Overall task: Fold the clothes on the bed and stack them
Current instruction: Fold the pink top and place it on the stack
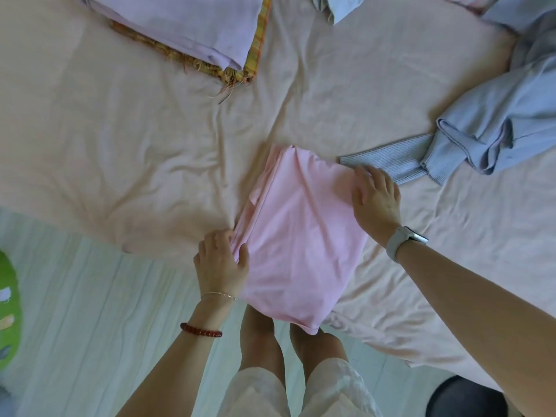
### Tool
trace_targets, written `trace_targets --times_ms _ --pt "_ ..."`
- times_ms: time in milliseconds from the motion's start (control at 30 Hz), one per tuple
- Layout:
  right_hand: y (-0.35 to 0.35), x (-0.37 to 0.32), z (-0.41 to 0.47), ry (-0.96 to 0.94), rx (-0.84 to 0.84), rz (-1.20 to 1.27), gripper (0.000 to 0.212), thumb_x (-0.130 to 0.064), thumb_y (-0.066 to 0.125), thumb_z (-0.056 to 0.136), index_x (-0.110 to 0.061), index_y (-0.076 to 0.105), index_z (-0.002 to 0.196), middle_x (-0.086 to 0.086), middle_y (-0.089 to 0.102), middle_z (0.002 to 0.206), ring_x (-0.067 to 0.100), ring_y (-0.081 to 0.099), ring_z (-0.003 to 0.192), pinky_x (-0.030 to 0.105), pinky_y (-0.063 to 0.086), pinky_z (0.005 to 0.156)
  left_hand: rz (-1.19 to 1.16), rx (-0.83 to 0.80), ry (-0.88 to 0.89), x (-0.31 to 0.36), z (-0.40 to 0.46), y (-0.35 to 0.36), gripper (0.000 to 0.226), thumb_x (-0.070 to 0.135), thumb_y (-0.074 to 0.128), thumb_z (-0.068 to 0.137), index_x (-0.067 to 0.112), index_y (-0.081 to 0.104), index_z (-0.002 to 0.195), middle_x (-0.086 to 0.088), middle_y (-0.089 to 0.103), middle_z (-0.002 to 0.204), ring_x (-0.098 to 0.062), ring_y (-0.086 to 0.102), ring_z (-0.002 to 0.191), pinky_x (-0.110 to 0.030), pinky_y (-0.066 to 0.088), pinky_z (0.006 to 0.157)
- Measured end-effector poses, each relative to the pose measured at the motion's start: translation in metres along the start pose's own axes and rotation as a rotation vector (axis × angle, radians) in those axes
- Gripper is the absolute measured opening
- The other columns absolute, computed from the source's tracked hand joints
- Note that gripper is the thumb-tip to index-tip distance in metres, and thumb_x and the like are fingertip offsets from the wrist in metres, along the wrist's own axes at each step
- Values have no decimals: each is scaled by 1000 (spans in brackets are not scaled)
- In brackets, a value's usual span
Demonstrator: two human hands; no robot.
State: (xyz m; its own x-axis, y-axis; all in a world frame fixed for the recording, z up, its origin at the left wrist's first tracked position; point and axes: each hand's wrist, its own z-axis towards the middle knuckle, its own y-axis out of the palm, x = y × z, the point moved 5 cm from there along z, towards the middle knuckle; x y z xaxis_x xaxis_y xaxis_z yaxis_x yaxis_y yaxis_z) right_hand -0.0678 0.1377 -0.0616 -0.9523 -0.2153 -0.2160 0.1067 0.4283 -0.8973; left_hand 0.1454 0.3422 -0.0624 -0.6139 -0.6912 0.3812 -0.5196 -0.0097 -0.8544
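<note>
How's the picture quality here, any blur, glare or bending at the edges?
Head view: soft, even light, no glare, only faint shadows; the pink garment and both hands, left and right, are fairly sharp; wide-angle bending curves the bed edge; corners darken slightly.

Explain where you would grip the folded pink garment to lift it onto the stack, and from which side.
Take the pink garment by its two long side edges, one hand from each side, where the left hand and right hand already sit. It is a limp, layered rectangle, so fingers probably need to slide beneath to keep the folds together.
</note>
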Motion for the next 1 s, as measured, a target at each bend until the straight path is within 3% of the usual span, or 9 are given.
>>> trace_targets --times_ms 133,200,300,467,533,600,700,833,1000 --pt "-13 29 0 198 -9 184 45 -15 45 92 -11 41 137 14 41 137 34 33 126 43 29 102 -58 45 69 51 44 -2 43 39 52 79 4 59 104 -16 55 107 -38 52 97 -44 43 76" --pt "-19 35 1 304 3 392 43 -12 46 91 -7 44 134 16 41 132 33 40 119 33 33 100 -73 -6 33 75 68 1 44 40 59 83 7 57 111 -12 51 116 -33 47 108 -41 38 82" --pt "-16 37 5 477 -39 640 34 -18 51 91 -4 51 122 12 42 121 24 48 94 18 37 75 -77 -47 -3 92 95 4 33 37 62 85 7 61 100 -11 52 111 -29 45 109 -36 36 83" --pt "-11 47 11 570 -41 681 19 -18 52 89 -4 54 102 8 53 94 21 46 81 26 35 67 -554 -142 -80 75 113 -3 28 11 62 87 8 50 62 6 47 50 -2 44 47 -17 32 52" --pt "-12 50 12 572 -26 714 13 -19 51 89 -9 53 97 3 52 84 21 46 79 27 36 64 -632 -194 -127 65 113 -7 25 4 59 87 8 51 64 12 47 40 2 44 42 -11 33 47" --pt "-11 47 12 557 -47 753 8 -18 49 90 -13 52 96 -1 51 81 19 47 79 27 37 61 -632 -261 -127 65 119 -9 5 5 58 87 7 61 85 14 56 58 -3 53 63 -10 39 61" --pt "-12 46 15 535 -118 784 13 -18 48 90 -16 54 102 1 53 86 20 50 82 27 42 66 -644 -340 -121 79 135 -9 17 29 62 87 16 62 99 9 60 85 -14 56 87 -25 43 81" --pt "-17 48 17 506 -225 872 12 -16 54 90 -12 56 101 3 56 84 25 58 87 40 54 84 -515 -458 -36 112 150 -1 18 27 65 85 20 53 96 1 55 95 -15 51 91 -25 41 83" --pt "-32 40 10 412 -307 799 11 -3 51 90 -1 61 91 7 52 74 25 53 80 38 53 74 -383 -680 75 124 159 -9 38 31 78 68 8 63 94 -6 56 86 -16 51 80 -27 41 74"
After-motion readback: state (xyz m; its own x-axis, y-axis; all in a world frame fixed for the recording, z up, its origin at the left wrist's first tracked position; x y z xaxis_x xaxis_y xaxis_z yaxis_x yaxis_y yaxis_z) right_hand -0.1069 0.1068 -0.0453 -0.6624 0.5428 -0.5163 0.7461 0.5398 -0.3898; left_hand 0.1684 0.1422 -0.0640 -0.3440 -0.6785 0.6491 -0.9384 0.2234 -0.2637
